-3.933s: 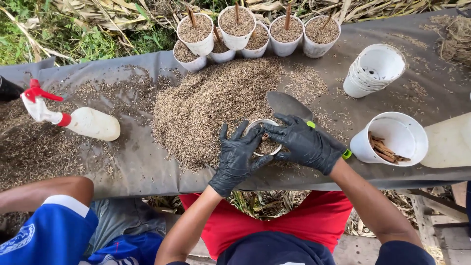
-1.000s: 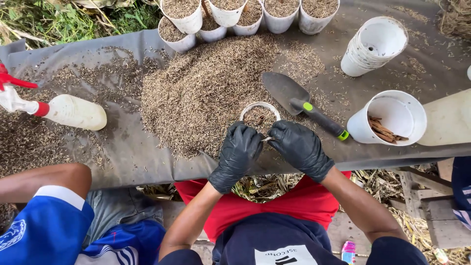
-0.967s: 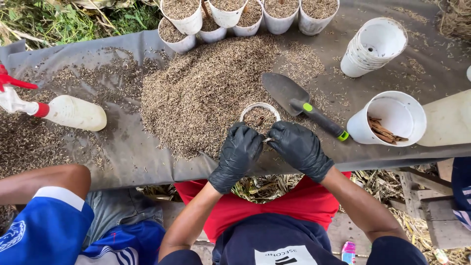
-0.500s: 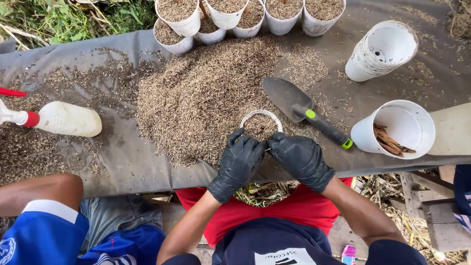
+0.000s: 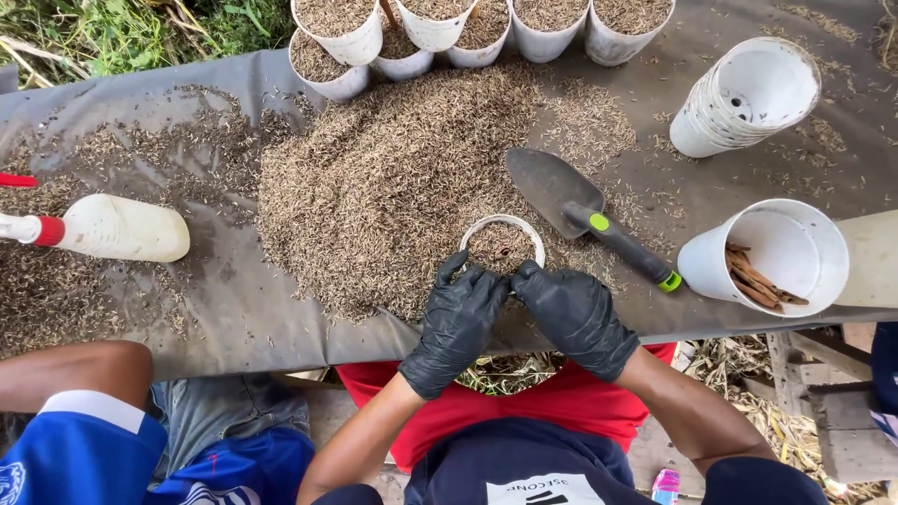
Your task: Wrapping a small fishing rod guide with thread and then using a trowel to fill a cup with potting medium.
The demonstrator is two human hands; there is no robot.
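A small white pot (image 5: 502,245), filled with brown husk mix, stands on the grey sheet at the near edge of a big husk pile (image 5: 402,178). Both hands wear black gloves. My left hand (image 5: 457,321) grips the pot's near left side. My right hand (image 5: 573,315) holds its near right side, fingers curled at the rim. A garden trowel (image 5: 587,214) with a dark blade and black-and-green handle lies just right of the pot, untouched.
Filled white pots (image 5: 426,28) line the far edge. A stack of empty pots (image 5: 745,101) lies at right; a white cup with brown sticks (image 5: 769,258) stands near it. A white spray bottle (image 5: 108,228) lies left. Another person's arm and blue sleeve (image 5: 75,411) show at lower left.
The trowel, earlier by my right hand, now lies on the sheet. Both hands have closed on the filled pot and drawn it slightly nearer; the view has shifted a little.
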